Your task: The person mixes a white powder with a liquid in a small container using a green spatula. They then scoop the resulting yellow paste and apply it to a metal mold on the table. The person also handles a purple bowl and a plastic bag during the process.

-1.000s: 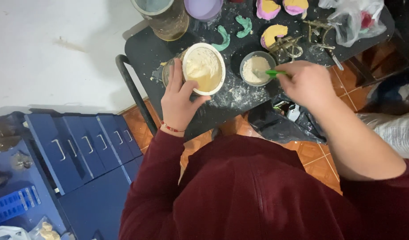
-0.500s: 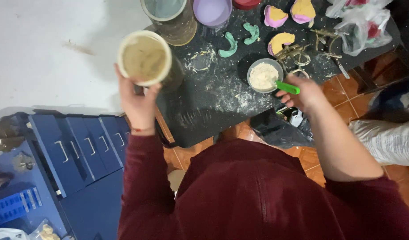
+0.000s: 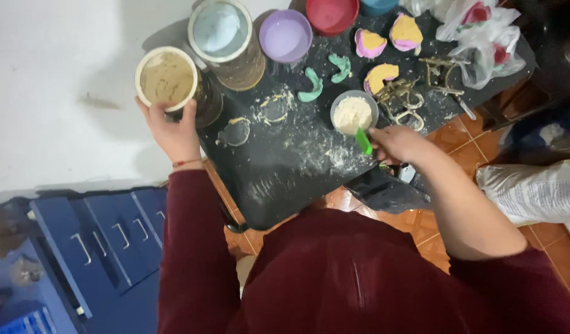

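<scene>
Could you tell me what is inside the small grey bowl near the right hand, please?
The small grey bowl holds a pale, off-white powder heaped to about the rim. A green spoon, held by the right hand, reaches into it. The spoon's tip and the bowl's bottom are covered by powder.

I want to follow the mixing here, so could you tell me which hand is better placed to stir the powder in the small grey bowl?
The right hand, probably: it already grips the green tool, whose tip sits in the small grey bowl. The left hand is busy holding the white tub off at the table's far edge.
</scene>
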